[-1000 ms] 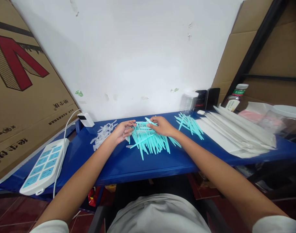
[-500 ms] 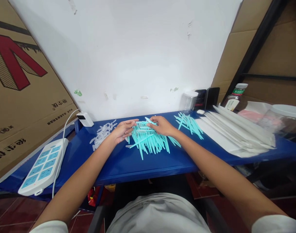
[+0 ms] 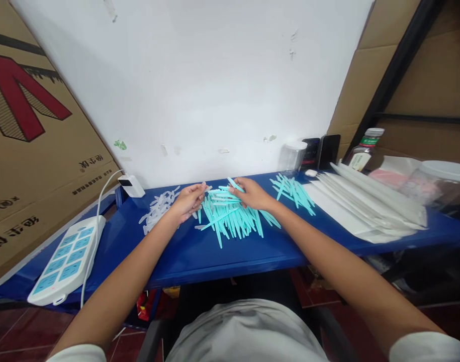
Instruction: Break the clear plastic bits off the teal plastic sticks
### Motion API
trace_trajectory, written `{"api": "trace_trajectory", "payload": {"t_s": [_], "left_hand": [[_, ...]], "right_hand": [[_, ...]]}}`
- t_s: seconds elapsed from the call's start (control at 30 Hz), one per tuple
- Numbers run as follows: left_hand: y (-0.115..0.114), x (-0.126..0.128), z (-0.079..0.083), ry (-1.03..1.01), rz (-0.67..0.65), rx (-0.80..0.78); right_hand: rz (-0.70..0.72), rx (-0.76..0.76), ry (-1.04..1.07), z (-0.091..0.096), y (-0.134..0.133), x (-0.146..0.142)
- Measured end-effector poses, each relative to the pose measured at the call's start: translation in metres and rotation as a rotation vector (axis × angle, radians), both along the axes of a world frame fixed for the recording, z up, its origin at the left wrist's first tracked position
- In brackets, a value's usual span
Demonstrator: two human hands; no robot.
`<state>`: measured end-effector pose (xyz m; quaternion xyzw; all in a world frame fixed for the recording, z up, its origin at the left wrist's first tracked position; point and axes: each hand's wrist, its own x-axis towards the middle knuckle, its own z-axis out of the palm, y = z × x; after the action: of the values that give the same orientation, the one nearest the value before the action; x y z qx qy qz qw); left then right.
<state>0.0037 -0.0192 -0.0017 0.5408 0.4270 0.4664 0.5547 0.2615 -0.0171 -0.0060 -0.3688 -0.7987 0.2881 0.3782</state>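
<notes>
A heap of teal plastic sticks (image 3: 233, 218) lies in the middle of the blue table (image 3: 199, 256). My right hand (image 3: 252, 193) rests on the far side of the heap, fingers pinched on one teal stick (image 3: 234, 184) that points up and left. At the heap's left edge my left hand (image 3: 188, 200) has its fingertips closed on a small clear piece (image 3: 206, 187). A pile of clear plastic caps (image 3: 158, 207) lies just left of that hand. The two hands are a short gap apart.
A second, smaller bunch of teal sticks (image 3: 293, 191) lies to the right, beside a stack of white sleeves (image 3: 365, 206). A white power strip (image 3: 64, 259) and adapter (image 3: 130, 185) are at left. Jars (image 3: 293, 156), a bottle (image 3: 365, 148) and cardboard boxes (image 3: 29, 146) line the edges.
My left hand has drawn slightly back to the left and closed its fingertips on a clear piece. My right hand has lifted its teal stick a little. The view has shifted slightly.
</notes>
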Motion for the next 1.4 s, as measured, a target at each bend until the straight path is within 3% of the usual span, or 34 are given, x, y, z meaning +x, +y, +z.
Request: {"api": "trace_trajectory", "payload": {"t_s": [0.23,0.37,0.6,0.83,1.13,1.4], "left_hand": [[0.005,-0.003,-0.007,0.139,0.07,0.118],[0.004,-0.001,-0.006,0.296,0.141,0.278],[0.002,0.001,-0.004,0.381,0.115,0.456],[0.004,0.002,-0.01,0.358,0.052,0.46],[-0.003,0.011,-0.009,0.312,-0.004,0.388],[-0.004,0.018,-0.01,0.299,0.045,0.362]], "right_hand": [[-0.032,-0.024,-0.01,0.0,-0.002,0.0],[-0.038,-0.014,-0.016,0.002,-0.003,0.001],[-0.027,-0.02,-0.049,0.001,-0.001,0.001],[-0.039,-0.003,-0.064,0.001,-0.001,0.0],[-0.018,0.208,-0.048,-0.007,0.001,-0.011],[0.007,0.131,-0.038,-0.004,-0.003,-0.013]]}}
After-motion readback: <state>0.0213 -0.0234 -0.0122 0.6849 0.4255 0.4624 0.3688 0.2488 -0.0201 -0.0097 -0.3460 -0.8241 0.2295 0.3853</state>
